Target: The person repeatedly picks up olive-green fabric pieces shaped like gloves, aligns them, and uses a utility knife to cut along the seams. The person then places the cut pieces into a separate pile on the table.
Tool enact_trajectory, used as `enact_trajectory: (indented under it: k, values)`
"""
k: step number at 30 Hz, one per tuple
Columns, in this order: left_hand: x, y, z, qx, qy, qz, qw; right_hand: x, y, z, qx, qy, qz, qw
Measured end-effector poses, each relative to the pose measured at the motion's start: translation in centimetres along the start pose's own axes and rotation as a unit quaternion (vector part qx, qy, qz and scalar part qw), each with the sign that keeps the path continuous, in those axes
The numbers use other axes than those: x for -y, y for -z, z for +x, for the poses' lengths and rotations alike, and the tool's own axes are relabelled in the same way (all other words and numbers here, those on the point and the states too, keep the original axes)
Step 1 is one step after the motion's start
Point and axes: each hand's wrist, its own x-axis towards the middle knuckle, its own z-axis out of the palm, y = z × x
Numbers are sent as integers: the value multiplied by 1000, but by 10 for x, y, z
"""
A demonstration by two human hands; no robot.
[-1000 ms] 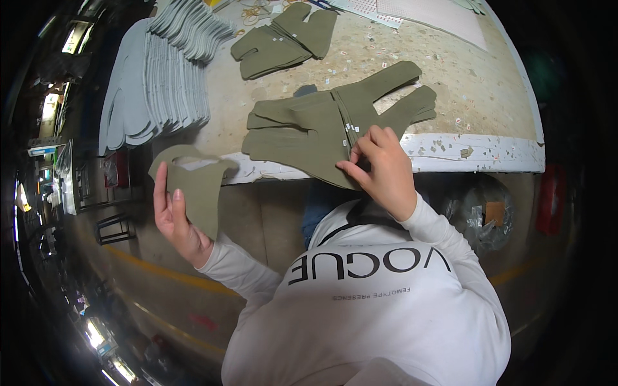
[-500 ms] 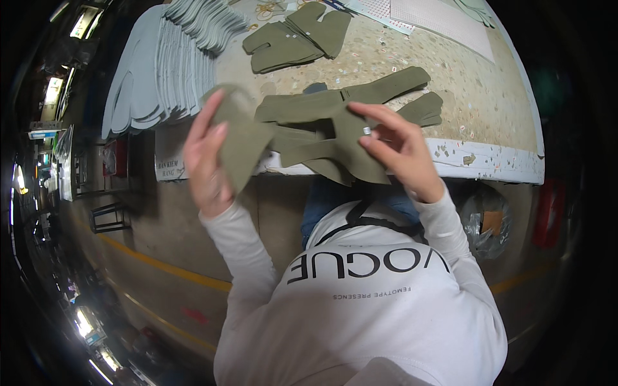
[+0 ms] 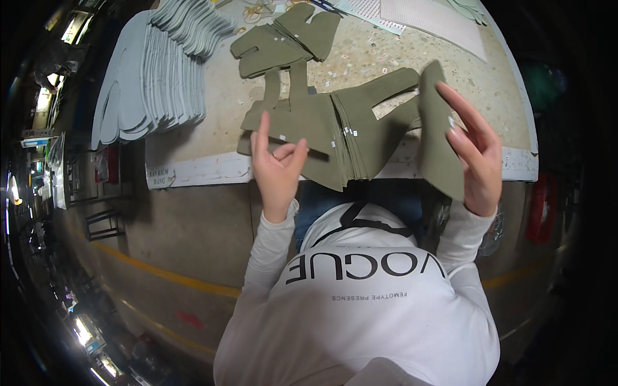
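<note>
My left hand (image 3: 278, 168) is over the left stack of olive cut fabric pieces (image 3: 309, 116), its index finger stretched forward and its thumb apart. The fingertips are over or on the top piece, and I see nothing gripped in them. In my right hand (image 3: 477, 151) a single olive fabric piece (image 3: 439, 138) is pinched by its right edge, raised and tilted at the table's front edge. Beside it on the table lies the right stack of olive pieces (image 3: 373, 128), fanned along the middle. Small white stickers mark several pieces.
Behind the stacks lie more olive pieces (image 3: 283, 42). Many pale blue-grey cut pieces (image 3: 170, 83) stand in a long row at the left. Paper sheets (image 3: 438, 22) lie at the back right. Scraps and stickers dot the tabletop (image 3: 463, 96), above its white front edge (image 3: 199, 175).
My left hand has moved right and let go of the olive piece it held. My right hand has swung right with an olive piece. The stacks beneath now show more fully.
</note>
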Motion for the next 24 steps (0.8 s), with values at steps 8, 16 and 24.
enact_trajectory:
  k: [8, 16, 24]
  values:
    - [9, -5, -55, -20, -37, 49, 998, -55, -38, -2, -7, 112, 66, 992]
    - [9, -2, -57, 3, -55, 37, 998, -116, -33, -30, 26, -14, -12, 999]
    - [-7, 5, -23, 18, -52, -11, 998, -104, -30, -8, 36, 21, -97, 994]
